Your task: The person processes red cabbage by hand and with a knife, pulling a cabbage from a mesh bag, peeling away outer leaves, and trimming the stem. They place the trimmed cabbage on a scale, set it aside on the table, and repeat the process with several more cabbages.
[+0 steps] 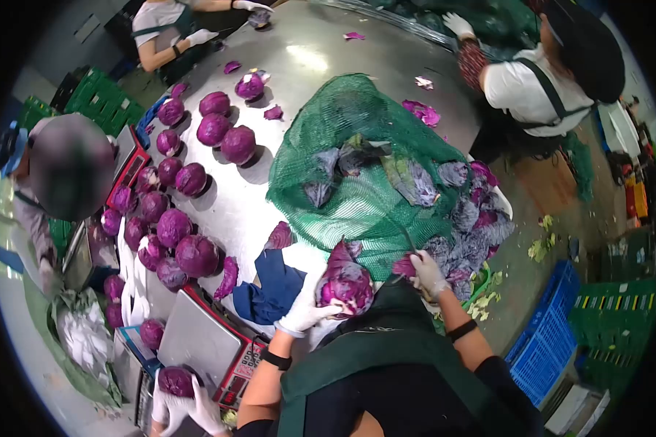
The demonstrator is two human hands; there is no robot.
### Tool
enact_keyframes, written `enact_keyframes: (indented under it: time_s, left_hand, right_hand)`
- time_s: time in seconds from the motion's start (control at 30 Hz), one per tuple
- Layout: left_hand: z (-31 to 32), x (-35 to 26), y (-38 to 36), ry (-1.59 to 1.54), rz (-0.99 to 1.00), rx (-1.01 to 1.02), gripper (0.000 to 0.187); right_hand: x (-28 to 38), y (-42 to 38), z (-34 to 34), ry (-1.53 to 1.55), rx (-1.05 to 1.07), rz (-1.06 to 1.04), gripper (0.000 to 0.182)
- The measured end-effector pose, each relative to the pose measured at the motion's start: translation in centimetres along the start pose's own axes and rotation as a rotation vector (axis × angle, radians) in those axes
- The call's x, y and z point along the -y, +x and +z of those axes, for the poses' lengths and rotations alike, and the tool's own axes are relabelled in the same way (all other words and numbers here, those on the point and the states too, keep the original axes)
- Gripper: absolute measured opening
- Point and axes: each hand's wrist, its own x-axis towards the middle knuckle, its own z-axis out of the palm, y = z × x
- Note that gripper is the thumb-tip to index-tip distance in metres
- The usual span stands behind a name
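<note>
My gloved left hand (307, 300) is wrapped round a purple cabbage (345, 286) at the table's near edge, with one outer leaf sticking up from it. To its right, my gloved right hand (428, 275) has its fingers closed on the handle of a thin knife; a purple leaf (405, 266) lies by its fingers. Beyond both hands a green mesh bag (342, 197) spreads over the metal table (299, 33), with dull purple cabbages showing through it. A heap of loose outer leaves (468, 237) lies right of the bag. A dark blue cloth (271, 286) is beside my left hand.
Many purple cabbages (197, 255) cover the left side, near two red-framed scales (204, 339). Gloved hands of a co-worker (186, 408) hold a cabbage at bottom left. Other people stand at left, top left and top right. Blue crate (543, 335) at right.
</note>
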Motion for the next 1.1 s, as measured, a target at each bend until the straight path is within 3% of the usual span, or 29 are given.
enact_keyframes:
  time_s: [0.03, 0.07, 0.1, 0.17, 0.27, 0.3, 0.37, 0.43, 0.47, 0.5, 0.53, 0.57, 0.6, 0.7, 0.8, 0.83, 0.93, 0.97, 1.0, 1.03, 1.1]
  left_hand:
    - [-1.4, 0.8, -0.5, 0.004, -0.027, 0.027, 0.105]
    - [-1.3, 0.2, -0.8, -0.075, -0.083, 0.008, 0.105]
    - [-1.2, -0.4, -0.9, -0.156, -0.134, -0.012, 0.105]
    - [-0.4, -1.3, -0.4, -0.127, -0.169, -0.070, 0.100]
    - [1.3, -2.6, 0.8, -0.049, -0.090, -0.054, 0.098]
    - [1.8, -2.0, 1.0, -0.062, -0.051, -0.040, 0.098]
    - [3.4, -3.7, 0.8, -0.078, -0.089, -0.011, 0.100]
    - [2.9, -1.3, 0.8, 0.718, 0.188, -0.066, 0.096]
    - [3.0, -2.0, 0.8, 0.642, 0.093, -0.054, 0.095]
    - [3.1, -3.2, 0.9, 0.550, 0.006, -0.061, 0.095]
    - [3.4, -3.8, 0.6, 0.199, -0.076, -0.052, 0.099]
    - [3.5, -1.7, 1.3, 0.526, 0.135, -0.113, 0.103]
    - [3.5, -0.5, 2.1, 0.613, 0.215, -0.113, 0.105]
    - [3.3, 0.7, 2.9, 0.681, 0.137, 0.001, 0.111]
    - [3.0, 1.5, 3.3, 0.708, 0.152, 0.042, 0.112]
    - [2.9, 1.3, 3.3, 0.727, 0.166, 0.068, 0.112]
    - [2.7, 0.1, 2.6, 0.771, 0.176, 0.089, 0.109]
    - [2.4, 0.5, 2.8, 0.714, 0.209, 0.062, 0.109]
    - [2.4, 1.0, 3.1, 0.654, 0.246, 0.050, 0.108]
    - [2.0, 0.7, 3.2, 0.651, 0.263, 0.068, 0.110]
    - [0.9, -1.1, 2.6, 0.547, 0.248, 0.192, 0.109]
  right_hand:
    - [-0.4, -0.7, -1.4, -0.075, -0.039, -0.052, 0.032]
    - [0.3, -2.0, -2.7, -0.206, -0.066, -0.074, 0.048]
    - [-0.2, -3.0, -3.6, -0.615, -0.250, -0.480, 0.070]
    - [5.7, -7.5, -2.5, -0.749, -0.276, -0.379, 0.088]
    - [6.4, -9.3, 0.8, -0.725, -0.152, -0.787, 0.081]
    - [7.6, -10.4, 2.3, -0.684, -0.011, -0.720, 0.072]
    - [6.7, -9.9, 5.5, -0.778, 0.024, -0.814, 0.069]
    - [7.0, -9.3, 7.3, -0.854, -0.013, -0.855, 0.057]
    - [6.9, -8.5, 7.5, -0.839, -0.050, -0.960, 0.052]
    - [6.5, -8.0, 7.2, -0.862, 0.014, -0.857, 0.054]
    - [7.3, -8.7, 7.7, -0.757, 0.034, -0.775, 0.050]
    - [5.9, -7.5, 7.3, -0.567, 0.056, -0.852, 0.044]
    - [5.9, -7.3, 6.8, -0.578, 0.110, -0.830, 0.040]
    - [4.9, -5.1, 4.6, -0.649, 0.178, -0.853, 0.029]
    - [1.9, -0.9, 2.0, -0.708, 0.183, -0.674, 0.028]
    - [0.7, 1.1, 1.0, -0.784, 0.203, -0.840, 0.026]
    - [-1.2, 5.7, 0.2, -0.671, 0.215, -0.755, 0.022]
    - [-1.5, 6.4, 0.4, -0.497, 0.240, -0.742, 0.020]
    - [-1.4, 6.2, 0.3, -0.321, 0.250, -0.724, 0.020]
    - [4.1, -2.9, 4.4, -0.165, 0.301, -0.482, 0.017]
    - [6.0, -4.0, 4.2, -0.143, 0.235, -0.351, 0.011]
